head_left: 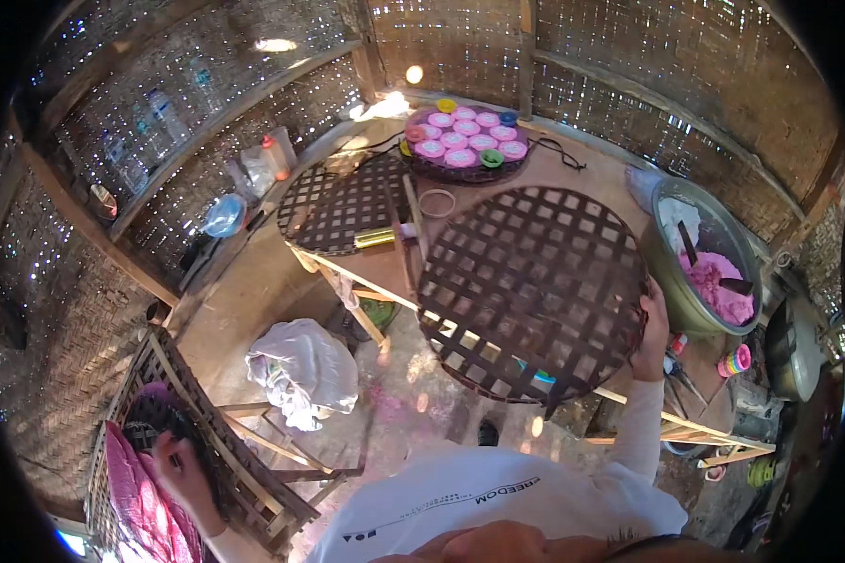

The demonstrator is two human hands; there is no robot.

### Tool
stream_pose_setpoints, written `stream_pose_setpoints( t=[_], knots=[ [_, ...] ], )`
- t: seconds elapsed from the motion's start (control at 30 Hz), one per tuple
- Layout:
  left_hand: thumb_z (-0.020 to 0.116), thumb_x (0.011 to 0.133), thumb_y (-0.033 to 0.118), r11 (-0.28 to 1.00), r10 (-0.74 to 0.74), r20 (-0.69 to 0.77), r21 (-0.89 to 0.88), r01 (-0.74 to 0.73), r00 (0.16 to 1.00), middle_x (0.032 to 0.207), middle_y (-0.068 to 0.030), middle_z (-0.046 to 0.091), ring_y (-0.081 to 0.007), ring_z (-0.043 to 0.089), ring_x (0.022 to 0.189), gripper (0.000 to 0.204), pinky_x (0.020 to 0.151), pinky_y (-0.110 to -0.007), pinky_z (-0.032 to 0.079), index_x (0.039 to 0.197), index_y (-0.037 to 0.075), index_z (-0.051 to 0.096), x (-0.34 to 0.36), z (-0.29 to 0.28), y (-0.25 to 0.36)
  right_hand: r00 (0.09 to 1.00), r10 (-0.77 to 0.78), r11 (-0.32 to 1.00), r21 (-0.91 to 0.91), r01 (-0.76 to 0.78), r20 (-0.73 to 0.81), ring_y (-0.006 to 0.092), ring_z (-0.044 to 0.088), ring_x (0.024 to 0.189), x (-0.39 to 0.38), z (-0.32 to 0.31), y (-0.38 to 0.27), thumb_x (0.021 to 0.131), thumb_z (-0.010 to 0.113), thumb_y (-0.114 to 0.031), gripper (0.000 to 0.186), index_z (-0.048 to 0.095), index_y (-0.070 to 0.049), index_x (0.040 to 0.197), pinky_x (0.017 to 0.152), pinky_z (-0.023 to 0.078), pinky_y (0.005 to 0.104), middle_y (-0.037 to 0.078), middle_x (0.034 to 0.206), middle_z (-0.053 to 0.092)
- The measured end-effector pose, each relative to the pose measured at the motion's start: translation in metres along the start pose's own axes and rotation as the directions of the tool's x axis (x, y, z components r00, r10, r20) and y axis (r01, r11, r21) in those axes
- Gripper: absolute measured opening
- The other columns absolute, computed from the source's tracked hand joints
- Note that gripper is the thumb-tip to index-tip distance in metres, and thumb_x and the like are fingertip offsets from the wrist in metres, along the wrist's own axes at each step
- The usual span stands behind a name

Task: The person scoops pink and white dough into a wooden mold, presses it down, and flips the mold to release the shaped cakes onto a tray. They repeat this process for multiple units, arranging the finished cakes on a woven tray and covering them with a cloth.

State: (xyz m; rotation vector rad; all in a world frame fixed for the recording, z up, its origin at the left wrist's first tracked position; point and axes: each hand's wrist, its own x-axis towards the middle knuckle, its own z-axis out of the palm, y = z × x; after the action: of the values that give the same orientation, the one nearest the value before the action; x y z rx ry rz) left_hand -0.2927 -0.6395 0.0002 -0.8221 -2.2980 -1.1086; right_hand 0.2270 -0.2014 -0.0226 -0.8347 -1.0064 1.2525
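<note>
My right hand (652,330) grips the right rim of a round, dark, open-weave tray (535,281), its fingers wrapped round the edge. The tray is tilted over the front of the table. At the lower left, my left hand (176,469) reaches over a slatted bamboo rack (164,361). Its fingers are curled, and what they hold, if anything, is hidden. Beside that hand lies a shiny pink, crumpled sheet or bundle (150,493). A dark round thing with a purplish edge (150,410) is just beyond the fingers.
Another woven tray (338,211) lies on the table with a golden cylinder (385,236). Behind stands a tray of pink-and-white rounds (455,141). A green tub (662,272) holds pink and white material. A stuffed white sack (310,371) sits below. Pliers (690,380) lie at right.
</note>
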Motion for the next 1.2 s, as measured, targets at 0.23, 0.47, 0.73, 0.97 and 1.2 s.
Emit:
stream_pose_setpoints(
  t=[0.23,0.47,0.73,0.97,1.2],
  knots=[
    [0.071,0.067,0.013,0.941,0.335,0.341,-0.080,-0.328,0.879,0.083,-0.0075,0.058,-0.0262,0.055,0.084,0.036,0.081,-0.040,0.037,0.100,0.007,0.059,-0.016,0.119,0.119,0.975,0.207,0.978,0.038,-0.205,-0.080,0.0104,0.055,0.089,0.020,-0.053,0.046,0.085,0.044,-0.007,0.046,0.040,-0.005,0.131,0.071,0.047,0.0228,0.003,0.113,0.055],
    [0.069,0.070,0.025,0.946,0.304,0.583,-0.088,-0.313,0.754,0.094,-0.0052,0.057,-0.0255,0.050,0.098,0.038,0.088,-0.042,0.030,0.103,0.012,0.058,-0.027,0.110,0.142,0.988,-0.151,0.573,-0.813,0.109,0.026,0.0297,0.057,0.102,0.088,-0.088,0.142,0.084,0.050,-0.013,0.039,0.050,0.003,0.119,0.088,0.043,0.0365,0.018,0.113,0.059],
    [0.065,0.070,0.021,0.944,0.050,0.336,0.292,-0.154,0.941,0.092,-0.0065,0.056,-0.0265,0.050,0.094,0.033,0.089,-0.041,0.030,0.101,0.010,0.059,-0.050,0.007,0.056,0.865,-0.206,-0.700,-0.687,0.197,0.457,0.0320,0.062,0.078,0.125,-0.074,0.162,0.078,0.056,-0.025,0.023,0.070,-0.011,0.068,0.070,0.043,0.0494,0.014,0.072,0.064],
    [0.065,0.077,0.029,0.745,-0.291,-0.252,0.546,0.384,0.923,0.108,-0.0066,0.057,-0.0279,0.048,0.107,0.033,0.093,-0.043,0.030,0.107,0.014,0.059,-0.069,-0.105,-0.039,0.588,-0.253,0.273,-0.527,0.805,0.768,0.0374,0.048,0.110,0.036,0.190,0.114,0.090,0.051,-0.026,0.038,0.053,0.001,0.117,0.096,0.036,0.0440,0.023,0.116,0.052],
    [0.067,0.072,0.043,0.465,-0.386,-0.335,0.734,0.495,0.860,0.127,-0.0128,0.045,-0.0350,0.037,0.120,0.064,0.098,-0.055,0.024,0.125,0.012,0.047,-0.084,-0.178,-0.125,-0.185,-0.215,0.866,0.275,0.419,0.959,0.0320,0.056,0.100,-0.214,0.440,0.094,0.078,0.061,-0.005,0.032,0.058,-0.001,0.110,0.088,0.043,0.0356,0.015,0.111,0.055]
  ],
)
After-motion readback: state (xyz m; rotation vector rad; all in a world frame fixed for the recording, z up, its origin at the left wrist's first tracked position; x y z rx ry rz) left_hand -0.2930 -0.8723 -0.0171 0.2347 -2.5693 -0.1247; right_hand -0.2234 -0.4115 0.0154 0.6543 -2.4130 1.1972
